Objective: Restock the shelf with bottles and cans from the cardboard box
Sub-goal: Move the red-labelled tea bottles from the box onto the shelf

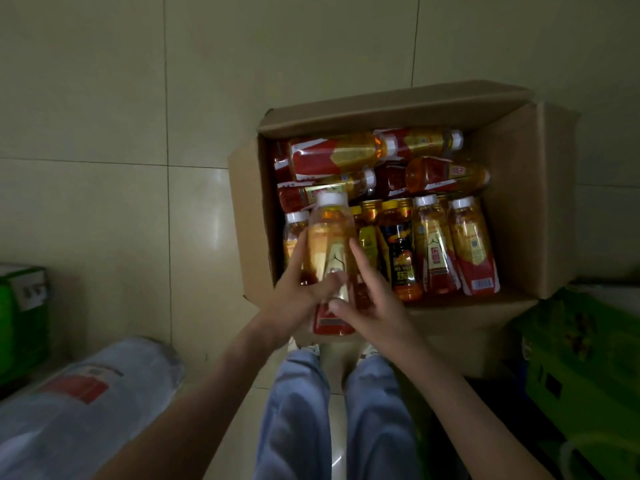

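An open cardboard box point(526, 209) stands on the tiled floor, filled with several amber drink bottles with red and gold labels and white caps, some lying, some upright. One such bottle point(330, 237) is lifted above the box's near left corner. My left hand point(298, 289) grips its lower body from the left, thumb across the front. My right hand point(370, 299) touches it from the right with fingers spread. A dark-labelled bottle with a gold cap point(398, 251) stands among the upright ones. No shelf is in view.
Green crates sit at the right point(581, 368) and at the far left point(20, 313). A plastic-wrapped pack point(79, 403) lies at the lower left. My legs in light blue trousers point(332, 417) are below the box. Pale floor tiles stretch beyond.
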